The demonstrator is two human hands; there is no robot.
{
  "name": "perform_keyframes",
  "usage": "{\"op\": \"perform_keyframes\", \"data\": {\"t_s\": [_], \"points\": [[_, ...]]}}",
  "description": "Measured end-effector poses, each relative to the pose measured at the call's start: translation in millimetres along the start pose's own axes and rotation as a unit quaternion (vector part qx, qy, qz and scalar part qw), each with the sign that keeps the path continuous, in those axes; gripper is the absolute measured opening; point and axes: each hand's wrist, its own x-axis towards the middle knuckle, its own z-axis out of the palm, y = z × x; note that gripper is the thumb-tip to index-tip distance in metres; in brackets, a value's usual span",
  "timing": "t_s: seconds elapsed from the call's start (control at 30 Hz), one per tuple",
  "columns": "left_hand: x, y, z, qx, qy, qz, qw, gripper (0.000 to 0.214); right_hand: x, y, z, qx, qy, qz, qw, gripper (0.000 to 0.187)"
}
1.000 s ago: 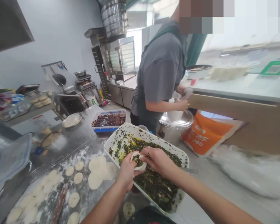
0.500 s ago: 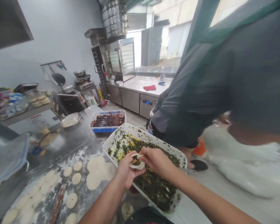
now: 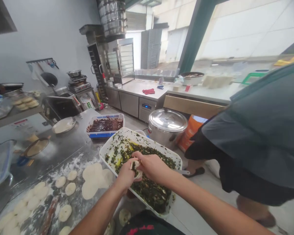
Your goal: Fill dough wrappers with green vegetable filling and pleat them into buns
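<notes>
Above a white tub (image 3: pixel 107 143) of chopped green filling (image 3: pixel 152 192), both hands grip one filled dough wrapper (image 3: pixel 136 169). My left hand (image 3: pixel 125 176) cups it from the left and below, and some green filling shows at its opening. The fingers of my right hand (image 3: pixel 152 166) pinch the wrapper's edge from the right. A utensil handle (image 3: pixel 182 171) sticks out over the tub's right rim. On the floured steel table to the left lie overlapping flat dough rounds (image 3: pixel 94 178), several small dough pieces (image 3: pixel 65 212) and a wooden rolling pin (image 3: pixel 50 215).
A container of dark brown paste (image 3: pixel 106 124) stands behind the tub. Farther left are a floury plate (image 3: pixel 64 125) and a round sieve (image 3: pixel 38 147). Beyond the tub stands a lidded steel pot (image 3: pixel 168 120). A person in grey (image 3: pixel 264 130) is close on the right.
The view has turned right, showing the pot and right counter. The person in grey has moved away to the right. My hands have drawn the wrapper's opening narrower.
</notes>
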Motion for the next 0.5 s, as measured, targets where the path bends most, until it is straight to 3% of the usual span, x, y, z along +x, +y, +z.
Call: {"op": "perform_keyframes", "data": {"t_s": [0.1,0.2,0.33,0.5], "points": [[1.5,3.8,-3.4,0.029,0.014,-0.031,0.999,0.05,2.3,-0.1,-1.5,-0.017,-0.016,0.026,0.999,0.017],[0.8,6.5,-5.9,-0.061,0.042,-0.063,0.995,0.045,3.4,0.9,-2.9,-0.032,-0.006,0.05,0.998,0.011],[-3.6,5.5,-2.8,-0.183,0.046,-0.016,0.982,0.035,2.3,-2.2,-5.2,-0.041,0.017,0.057,0.997,0.018],[-1.5,-0.7,3.3,-0.106,0.053,0.023,0.993,0.043,3.6,-5.6,-4.7,-0.045,0.015,0.016,0.999,0.014]]}}
